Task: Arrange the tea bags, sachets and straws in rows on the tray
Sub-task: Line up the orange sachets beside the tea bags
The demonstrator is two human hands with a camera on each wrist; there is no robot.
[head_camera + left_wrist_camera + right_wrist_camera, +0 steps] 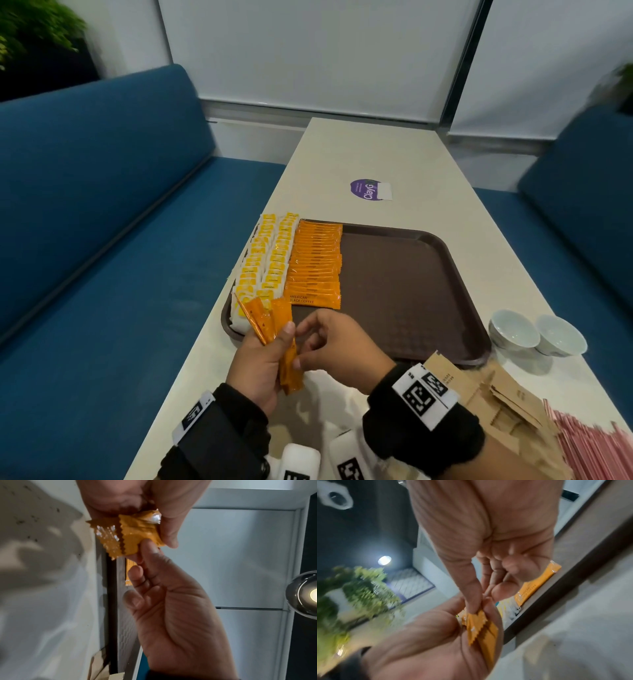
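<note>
My left hand (274, 346) holds a fan of several orange coffee sachets (270, 323) just above the tray's near left corner. My right hand (303, 346) meets it from the right, and its thumb and forefinger pinch one sachet (475, 620) of the bunch (135, 534). On the brown tray (404, 294), two rows of yellow-and-white tea bags (265, 263) run along the left side. A row of orange sachets (315, 267) lies beside them. A heap of brown paper sachets (496, 394) and pink-wrapped straws (589, 445) lie on the table at my right.
Two white bowls (536, 334) stand by the tray's near right corner. A purple round sticker (366, 189) lies beyond the tray. Blue benches (102, 222) flank the narrow pale table (359, 150). The tray's middle and right are bare.
</note>
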